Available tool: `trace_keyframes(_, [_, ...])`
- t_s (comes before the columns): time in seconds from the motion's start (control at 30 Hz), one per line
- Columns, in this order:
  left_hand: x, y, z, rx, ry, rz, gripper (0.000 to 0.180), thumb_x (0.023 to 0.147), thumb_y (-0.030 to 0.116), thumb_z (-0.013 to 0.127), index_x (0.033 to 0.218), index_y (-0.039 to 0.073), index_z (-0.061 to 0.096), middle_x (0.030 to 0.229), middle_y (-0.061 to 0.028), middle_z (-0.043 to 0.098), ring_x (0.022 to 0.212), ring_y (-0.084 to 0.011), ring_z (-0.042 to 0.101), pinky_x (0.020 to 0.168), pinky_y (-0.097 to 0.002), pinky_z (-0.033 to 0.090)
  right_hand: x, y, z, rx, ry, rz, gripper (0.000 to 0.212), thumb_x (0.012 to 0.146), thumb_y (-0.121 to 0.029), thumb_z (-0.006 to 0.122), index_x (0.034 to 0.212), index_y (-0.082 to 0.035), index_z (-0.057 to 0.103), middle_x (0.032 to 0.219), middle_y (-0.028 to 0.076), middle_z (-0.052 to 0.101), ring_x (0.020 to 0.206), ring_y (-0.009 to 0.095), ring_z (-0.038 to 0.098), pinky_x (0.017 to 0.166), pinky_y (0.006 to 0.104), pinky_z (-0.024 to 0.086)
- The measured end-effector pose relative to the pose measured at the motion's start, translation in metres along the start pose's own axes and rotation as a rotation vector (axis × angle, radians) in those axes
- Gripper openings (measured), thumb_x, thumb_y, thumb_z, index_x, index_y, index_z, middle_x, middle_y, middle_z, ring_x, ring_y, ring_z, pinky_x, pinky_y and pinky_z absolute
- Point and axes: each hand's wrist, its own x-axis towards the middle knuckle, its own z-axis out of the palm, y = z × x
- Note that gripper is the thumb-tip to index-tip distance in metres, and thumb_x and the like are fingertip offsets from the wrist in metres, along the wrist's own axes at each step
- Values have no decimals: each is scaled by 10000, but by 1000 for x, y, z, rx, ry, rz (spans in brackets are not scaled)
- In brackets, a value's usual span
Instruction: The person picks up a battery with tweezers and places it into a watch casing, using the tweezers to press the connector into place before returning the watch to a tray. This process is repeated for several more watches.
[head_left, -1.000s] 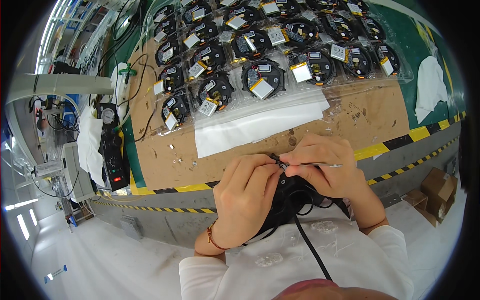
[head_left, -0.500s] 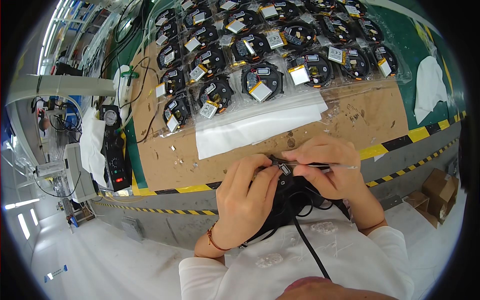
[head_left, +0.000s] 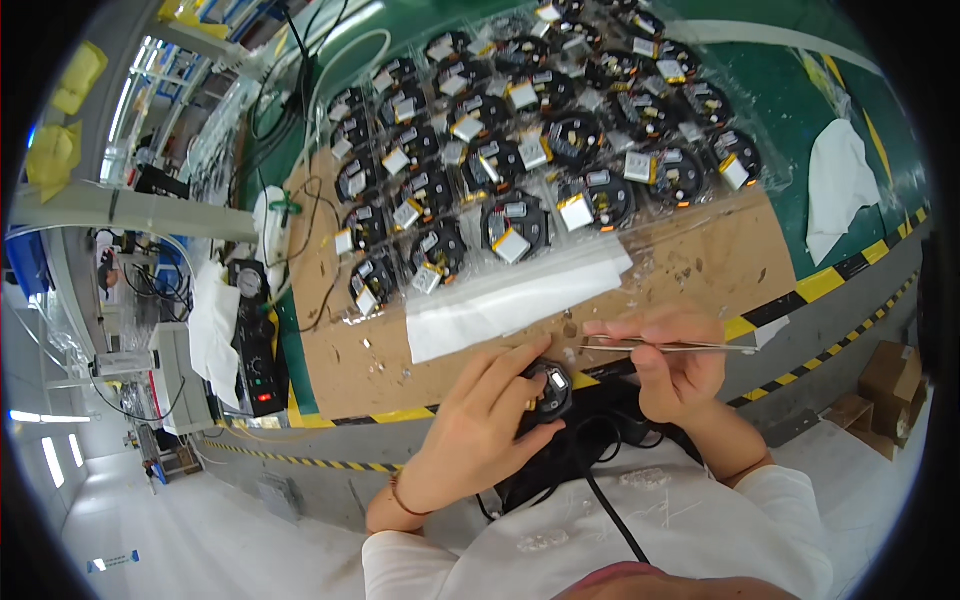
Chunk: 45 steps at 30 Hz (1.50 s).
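Near the front edge of the bench, my left hand [head_left: 470, 430] holds a round black device housing [head_left: 553, 397], thumb below and fingers curved around its left and upper side. A small pale rectangular part shows on the housing's face. To the right, my right hand [head_left: 685, 375] pinches metal tweezers [head_left: 725, 349] between thumb and fingers. Their tips point left, above the housing and apart from it. Beyond my hands, a clear plastic tray [head_left: 455, 292] carries rows of similar round black housings with silver batteries.
A white sheet [head_left: 515, 315] lies on the brown board [head_left: 710, 245] before the tray. At the left stands a black control box [head_left: 262, 350] with a lit red switch. A white cloth [head_left: 842, 185] rests at the right. Yellow-black tape [head_left: 822, 287] lines the bench edge.
The tweezers have come away from the housing, with my right hand's fingers stretched further along them. My left hand's fingers have spread, showing more of the housing. The whole view has shifted.
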Motion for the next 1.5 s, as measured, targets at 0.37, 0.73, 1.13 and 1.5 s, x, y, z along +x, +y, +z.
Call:
trace_keyframes(0.37, [184, -69, -88, -143, 80, -152, 523, 630, 310, 859, 993, -6, 656, 1022, -117, 673, 853, -168, 613, 776, -297, 494, -1, 0, 1, -92, 11, -16, 158, 926, -5, 533, 1062, -5, 452, 988, 192, 650, 908, 268, 684, 754, 313, 555])
trace_keyframes(0.73, [313, -134, -45, 232, 340, -376, 730, 641, 480, 833, 1114, -41, 639, 1020, -159, 692, 877, -230, 672, 796, -315, 510, 3, -1, 9, -159, 75, -64, 170, 883, 20, 602, 1018, -3, 503, 920, 151, 690, 848, 217, 681, 718, 301, 523])
trace_keyframes(1.13, [288, -134, -44, 574, 148, -173, 324, 828, 206, 669, 1146, 142, 653, 1213, -153, 600, 1143, -356, 538, 917, -429, 473, 6, 2, 10, -95, 110, -66, 141, 822, 37, 672, 948, 22, 611, 930, 117, 670, 813, 199, 685, 674, 274, 593])
trace_keyframes(1.5, [278, -134, -39, 711, 197, -7, 359, 840, 198, 627, 1189, 115, 606, 1207, -124, 595, 1143, -355, 525, 938, -454, 445, 3, 2, 11, -123, 127, -44, 132, 793, 13, 708, 894, 16, 623, 891, 104, 652, 749, 239, 674, 598, 288, 544])
